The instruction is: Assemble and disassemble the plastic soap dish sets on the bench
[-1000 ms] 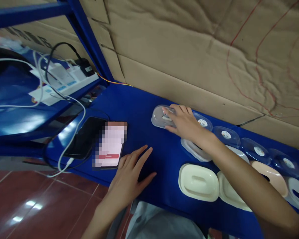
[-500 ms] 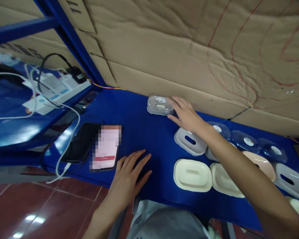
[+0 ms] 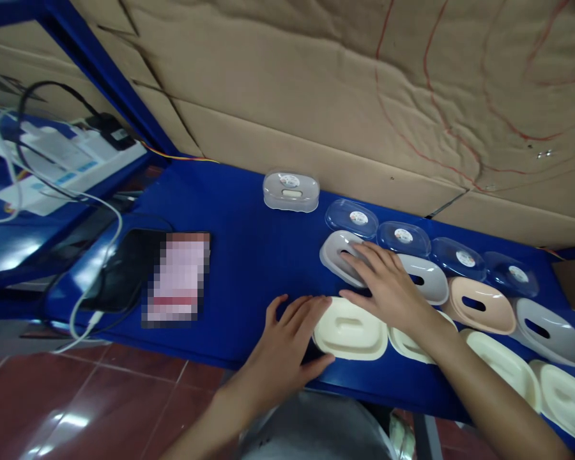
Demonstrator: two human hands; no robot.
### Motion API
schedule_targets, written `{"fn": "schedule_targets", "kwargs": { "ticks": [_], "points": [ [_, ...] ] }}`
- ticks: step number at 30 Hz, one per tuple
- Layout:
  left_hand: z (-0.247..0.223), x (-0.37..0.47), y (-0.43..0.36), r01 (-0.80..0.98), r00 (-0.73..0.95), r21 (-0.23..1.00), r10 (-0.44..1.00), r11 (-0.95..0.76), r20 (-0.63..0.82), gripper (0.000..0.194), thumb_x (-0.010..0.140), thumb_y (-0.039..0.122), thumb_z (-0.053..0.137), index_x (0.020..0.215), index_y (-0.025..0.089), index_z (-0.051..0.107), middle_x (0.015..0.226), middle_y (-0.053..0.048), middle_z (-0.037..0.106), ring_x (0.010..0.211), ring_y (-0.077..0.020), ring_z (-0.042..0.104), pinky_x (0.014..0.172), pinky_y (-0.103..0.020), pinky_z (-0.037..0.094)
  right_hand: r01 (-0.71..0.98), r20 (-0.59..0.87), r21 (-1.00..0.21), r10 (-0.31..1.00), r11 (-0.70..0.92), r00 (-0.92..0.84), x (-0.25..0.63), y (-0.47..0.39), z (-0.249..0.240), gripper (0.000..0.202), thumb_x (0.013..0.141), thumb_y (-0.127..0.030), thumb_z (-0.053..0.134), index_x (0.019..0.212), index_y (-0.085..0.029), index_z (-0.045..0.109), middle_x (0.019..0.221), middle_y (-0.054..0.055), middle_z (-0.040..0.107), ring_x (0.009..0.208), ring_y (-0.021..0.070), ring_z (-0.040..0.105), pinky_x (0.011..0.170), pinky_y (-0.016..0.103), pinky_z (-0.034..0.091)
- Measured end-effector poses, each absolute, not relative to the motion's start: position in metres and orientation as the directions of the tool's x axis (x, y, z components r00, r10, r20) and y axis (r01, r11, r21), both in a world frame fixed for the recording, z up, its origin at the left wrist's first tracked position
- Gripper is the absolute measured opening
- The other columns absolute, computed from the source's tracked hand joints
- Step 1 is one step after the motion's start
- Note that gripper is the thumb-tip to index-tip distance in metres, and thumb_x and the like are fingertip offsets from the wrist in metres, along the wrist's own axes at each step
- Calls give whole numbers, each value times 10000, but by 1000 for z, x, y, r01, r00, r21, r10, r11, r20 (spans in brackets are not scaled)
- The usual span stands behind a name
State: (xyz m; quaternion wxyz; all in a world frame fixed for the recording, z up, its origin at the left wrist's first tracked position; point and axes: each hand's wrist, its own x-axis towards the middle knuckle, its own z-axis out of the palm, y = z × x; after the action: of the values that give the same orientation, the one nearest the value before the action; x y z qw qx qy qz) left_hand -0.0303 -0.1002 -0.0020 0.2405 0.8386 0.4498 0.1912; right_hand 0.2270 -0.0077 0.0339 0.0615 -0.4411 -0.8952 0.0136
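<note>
My left hand (image 3: 292, 342) is at the left end of the nearest cream soap dish base (image 3: 349, 345), fingers at its far corner and thumb along its near edge. The hand is spread, not closed round it. My right hand (image 3: 388, 281) reaches over a grey slotted soap tray (image 3: 338, 252), fingers stretched over its right side and partly hiding it; I cannot tell whether they touch it. Behind that tray lies a clear lid (image 3: 347, 214) with a round sticker. A lidded soap box (image 3: 291, 199) stands apart at the back, against the cardboard.
To the right run rows of clear lids (image 3: 460, 255), slotted trays including a peach one (image 3: 483, 306), and cream bases (image 3: 503, 367). A phone with a blurred screen (image 3: 179, 275), a dark device (image 3: 124, 262) and a power strip with cables (image 3: 67, 166) are at left.
My right hand has left the lidded soap box and come back over the grey slotted tray. My left hand has moved right to the cream base. The view has shifted right.
</note>
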Motion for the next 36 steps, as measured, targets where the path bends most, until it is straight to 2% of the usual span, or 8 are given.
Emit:
{"fn": "schedule_targets", "kwargs": {
  "ticks": [3,8,13,21,26,29,33,36],
  "points": [
    [-4,-51,-100,659,507,597,856,-458,97,830,955,297,782,1640,262,316,1556,-124,607,1411,-337,587,1261,-581,273,785,112,-98,790,612,-602,227,-6,31,535,1063,-445,610,1544,-218,551,1629,195,508,1528,421,436,1207,654,397],
    [-4,-69,-98,653,494,625,866,-427,76,870,901,244,827,1616,292,333,1555,-103,607,1411,-327,587,1261,-566,284,800,143,-177,819,574,-556,231,-1,22,398,1043,-433,629,1381,-223,625,1660,198,426,1629,453,277,1226,731,332],
    [-5,-67,-94,650,489,643,870,-406,55,976,866,282,889,1636,308,289,1546,-102,610,1404,-339,583,1252,-587,297,767,185,-231,801,598,-569,229,1,26,304,991,-344,683,1257,-199,653,1543,204,530,1482,417,495,1159,636,476],
    [-9,-69,-97,631,463,673,883,-387,73,1162,863,355,912,1716,299,125,1564,-146,594,1428,-368,576,1238,-610,358,601,113,-307,656,738,-746,220,-63,50,423,937,-302,709,1349,-242,635,1599,140,558,1542,403,440,1156,629,512],
    [-9,-70,-97,595,486,698,870,-399,82,1174,915,269,865,1737,306,27,1566,-141,593,1439,-335,565,1259,-591,320,585,34,-263,614,767,-789,212,-81,51,442,938,-247,674,1377,-221,631,1592,120,585,1524,409,462,1125,636,538],
    [-9,-70,-96,598,500,687,862,-413,84,1192,901,296,891,1739,320,44,1560,-137,592,1427,-332,571,1257,-585,320,574,29,-228,595,786,-803,208,-80,48,431,960,-232,655,1390,-214,632,1606,107,579,1520,417,467,1117,651,542],
    [-8,-70,-95,619,531,649,844,-443,70,1268,798,463,967,1734,304,128,1598,-151,555,1469,-364,533,1270,-593,307,596,-5,-217,609,773,-793,205,-80,40,464,990,-273,659,1449,-222,611,1625,98,564,1534,413,460,1139,647,535],
    [-7,-71,-93,625,550,622,832,-471,77,1183,848,516,915,1727,286,157,1673,-157,482,1523,-355,480,1287,-576,281,604,-8,-215,617,767,-787,204,-84,35,473,1008,-303,663,1469,-216,605,1614,97,579,1544,412,456,1163,641,524]
  ]
}}
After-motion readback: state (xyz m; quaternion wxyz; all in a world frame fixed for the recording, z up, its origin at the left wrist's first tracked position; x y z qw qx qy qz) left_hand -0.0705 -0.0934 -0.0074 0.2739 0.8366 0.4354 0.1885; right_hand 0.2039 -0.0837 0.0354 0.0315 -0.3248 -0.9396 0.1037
